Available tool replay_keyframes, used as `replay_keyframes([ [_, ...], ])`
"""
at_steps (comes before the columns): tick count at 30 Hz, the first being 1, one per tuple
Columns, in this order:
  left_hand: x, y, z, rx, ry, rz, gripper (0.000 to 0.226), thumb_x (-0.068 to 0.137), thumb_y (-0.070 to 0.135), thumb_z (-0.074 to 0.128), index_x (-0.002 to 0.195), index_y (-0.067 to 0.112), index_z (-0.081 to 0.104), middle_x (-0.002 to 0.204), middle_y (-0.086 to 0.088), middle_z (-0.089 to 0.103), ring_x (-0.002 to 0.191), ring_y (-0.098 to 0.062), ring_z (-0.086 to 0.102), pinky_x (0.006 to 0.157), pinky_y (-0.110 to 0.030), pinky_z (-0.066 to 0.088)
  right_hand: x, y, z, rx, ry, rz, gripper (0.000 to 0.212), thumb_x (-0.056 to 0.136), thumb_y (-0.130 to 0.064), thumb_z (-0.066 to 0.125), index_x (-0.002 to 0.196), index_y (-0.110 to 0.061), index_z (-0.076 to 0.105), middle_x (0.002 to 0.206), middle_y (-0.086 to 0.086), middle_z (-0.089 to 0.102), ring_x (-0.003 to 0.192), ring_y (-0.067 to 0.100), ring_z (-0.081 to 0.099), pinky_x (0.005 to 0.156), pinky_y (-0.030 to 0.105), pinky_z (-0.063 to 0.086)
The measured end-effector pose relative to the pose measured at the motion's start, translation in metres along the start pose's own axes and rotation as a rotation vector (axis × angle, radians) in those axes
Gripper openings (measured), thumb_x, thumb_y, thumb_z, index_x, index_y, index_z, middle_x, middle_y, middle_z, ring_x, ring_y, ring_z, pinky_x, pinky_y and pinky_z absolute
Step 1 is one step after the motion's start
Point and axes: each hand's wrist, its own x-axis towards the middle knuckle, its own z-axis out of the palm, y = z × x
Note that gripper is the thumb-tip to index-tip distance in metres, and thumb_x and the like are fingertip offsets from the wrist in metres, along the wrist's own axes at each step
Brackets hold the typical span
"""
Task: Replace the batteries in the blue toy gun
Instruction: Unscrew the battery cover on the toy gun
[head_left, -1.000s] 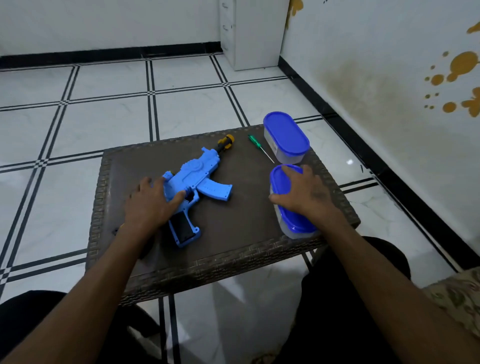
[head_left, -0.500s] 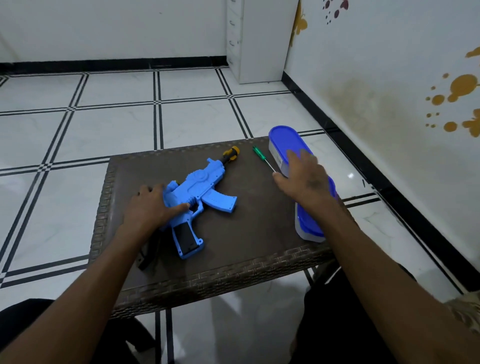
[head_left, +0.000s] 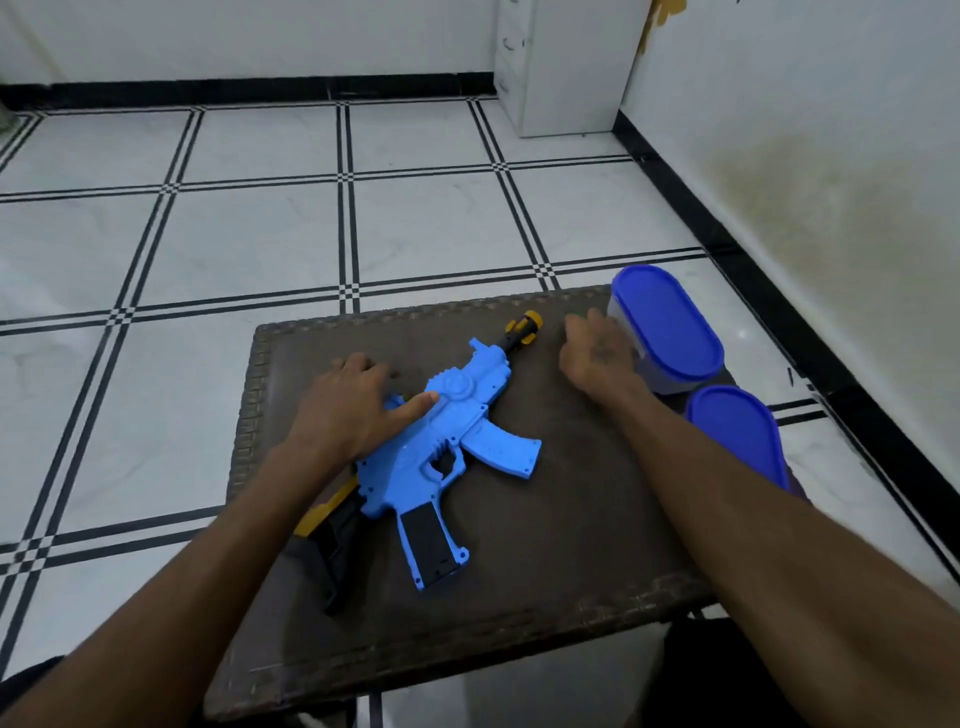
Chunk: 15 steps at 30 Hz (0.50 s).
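The left hand (head_left: 347, 410) lies flat on the rear upper body of the blue toy gun (head_left: 457, 415), fingers spread and the thumb stretched along the top of the casing, pressing rather than gripping. The gun lies on its side in the middle of the dark woven surface (head_left: 571, 545), muzzle pointing away and to the right. Its body is bright blue with a raised round boss, a curved blue magazine, a black panel set in the handle, a black and yellow stock at the near left and a black barrel tipped in yellow. Further right, the right hand (head_left: 597, 353) rests at the far edge, fingers curled downward; I cannot tell whether its grip is pinching anything. Just beside it stand two blue-lidded containers (head_left: 670, 322), one behind the other.
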Motion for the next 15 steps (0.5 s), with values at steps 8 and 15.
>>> replay_keyframes([
  [8, -0.037, -0.016, 0.016, -0.09, 0.07, 0.038, 0.065, 0.083, 0.069, 0.049, 0.131, 0.025, 0.053, 0.123, -0.009, 0.057, 0.109, -0.033, 0.057, 0.09, -0.04, 0.047, -0.031, -0.005, 0.017, 0.321, 0.291, -0.045, 0.013, 0.085, -0.006, 0.046, 0.087, -0.013, 0.056, 0.091, 0.011, 0.055, 0.083, 0.032, 0.053, 0.067, 0.036, 0.038],
  [15, -0.091, -0.039, 0.031, -0.156, 0.143, 0.009, 0.088, 0.071, 0.079, 0.052, 0.141, 0.026, 0.042, 0.117, -0.006, 0.058, 0.102, -0.029, 0.06, 0.08, -0.037, 0.05, -0.108, -0.02, 0.016, 0.621, 0.614, -0.063, 0.017, 0.086, -0.011, 0.064, 0.095, -0.017, 0.052, 0.092, -0.007, 0.057, 0.083, 0.015, 0.058, 0.07, 0.037, 0.051],
])
